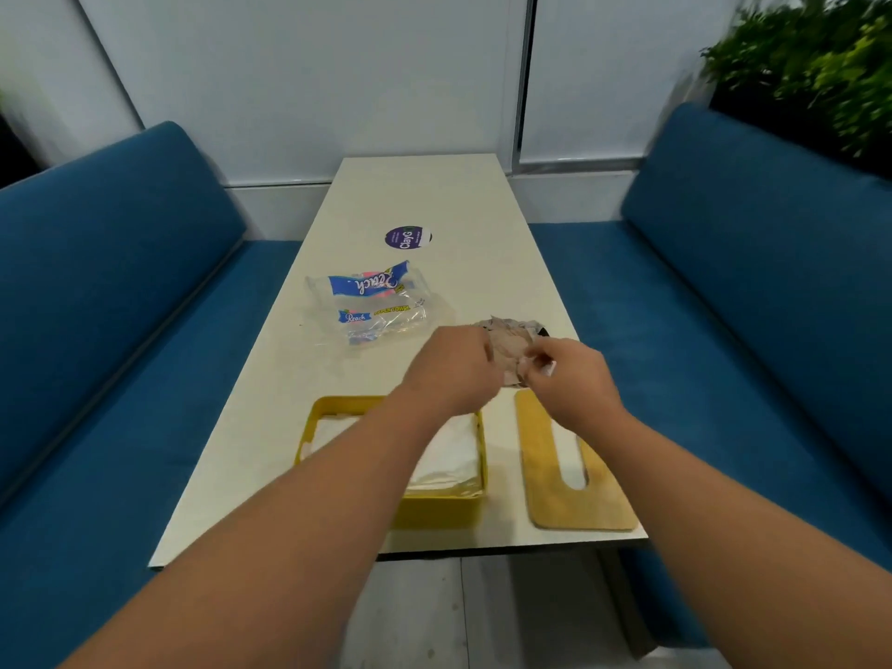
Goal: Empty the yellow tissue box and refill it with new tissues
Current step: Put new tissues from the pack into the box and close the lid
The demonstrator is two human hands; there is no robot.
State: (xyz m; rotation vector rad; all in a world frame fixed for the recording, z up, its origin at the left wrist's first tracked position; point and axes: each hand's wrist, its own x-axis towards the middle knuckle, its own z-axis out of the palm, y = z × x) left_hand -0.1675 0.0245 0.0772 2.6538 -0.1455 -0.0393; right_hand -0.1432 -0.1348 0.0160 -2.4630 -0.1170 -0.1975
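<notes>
Two bare forearms and hands (453,369), apparently without sleeves, watch or rings.

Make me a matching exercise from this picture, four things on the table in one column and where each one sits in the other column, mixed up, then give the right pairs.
Things
1. yellow tissue box
2. wooden lid
3. plastic wrapper
4. round sticker

Places
A. farthest up the table, past the wrapper
B. near edge, under the left forearm, white tissues inside
C. flat at the near right corner, beside the box
D. mid-table, left of both hands

Pairs: 1-B, 2-C, 3-D, 4-A
</notes>
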